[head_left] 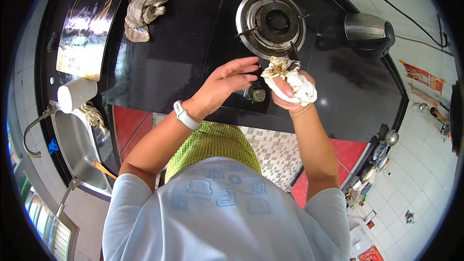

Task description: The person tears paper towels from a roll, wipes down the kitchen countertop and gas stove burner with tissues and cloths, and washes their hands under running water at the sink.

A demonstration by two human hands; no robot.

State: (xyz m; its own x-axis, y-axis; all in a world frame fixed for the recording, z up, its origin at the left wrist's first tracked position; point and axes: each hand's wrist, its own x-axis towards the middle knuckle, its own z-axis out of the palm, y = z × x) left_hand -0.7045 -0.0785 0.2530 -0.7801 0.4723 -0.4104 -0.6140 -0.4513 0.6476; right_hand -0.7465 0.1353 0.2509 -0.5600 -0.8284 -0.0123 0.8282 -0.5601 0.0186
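Note:
My right hand (pixel 286 100) is closed around a crumpled white paper towel (pixel 303 88), its upper end stained brown. The bundle is held just in front of the gas burner (pixel 276 21), whose steel ring and black pan supports face up. To its left, my left hand (pixel 224 84) is held out with the fingers stretched and apart, nothing in them, and a white watch on the wrist. Below the fingertips a round stove knob (pixel 258 94) shows at the front of the black cooktop.
A wrinkled greyish cloth (pixel 145 12) lies on the black counter (pixel 179 14). An electric kettle (pixel 368 31) stands at the back right. On the left are an induction plate (pixel 87 29), a white cylindrical container (pixel 77 94) and a steel sink (pixel 75 137).

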